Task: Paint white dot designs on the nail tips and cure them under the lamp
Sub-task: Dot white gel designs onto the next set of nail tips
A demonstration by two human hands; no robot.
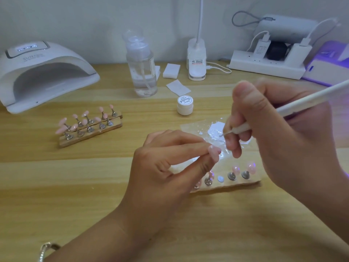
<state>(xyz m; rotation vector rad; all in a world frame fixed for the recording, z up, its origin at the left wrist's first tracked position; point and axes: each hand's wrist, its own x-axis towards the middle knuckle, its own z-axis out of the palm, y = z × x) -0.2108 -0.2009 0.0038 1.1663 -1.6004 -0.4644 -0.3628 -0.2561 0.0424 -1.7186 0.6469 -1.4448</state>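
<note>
The left hand (pixel 170 167) pinches one pink nail tip (pixel 214 150) between thumb and forefinger, with the other fingers loosely curled. It holds the tip just above the table at about six o'clock from a puddle of white gel (pixel 214 130) spread on a clear film (pixel 194 129). The right hand (pixel 273 129) grips a white dotting pen (pixel 302 103) in a writing hold, fingers closed round the shaft. The pen's fine point sits at the puddle's three o'clock edge, apparently loading; I cannot tell if it touches. The near holder strip (pixel 236 185) lies at five o'clock from the held tip, with one bare magnet (pixel 220 179) among its standing tips, likely this tip's seat. The curing lamp (pixel 43 72) stands well apart at ten o'clock, with two more loaded strips (pixel 88 125) in front of it. The main risk is an overloaded point, which would leave a blob instead of a neat dot. The pinch is also narrow, so pen pressure could twist the tip or slip it out, dragging wet gel. The right hand's lower fingers hover close over the glossy film and could smear into the puddle. Uncured dots would smudge if fingers brush them during reseating or on the long carry to the lamp.
</note>
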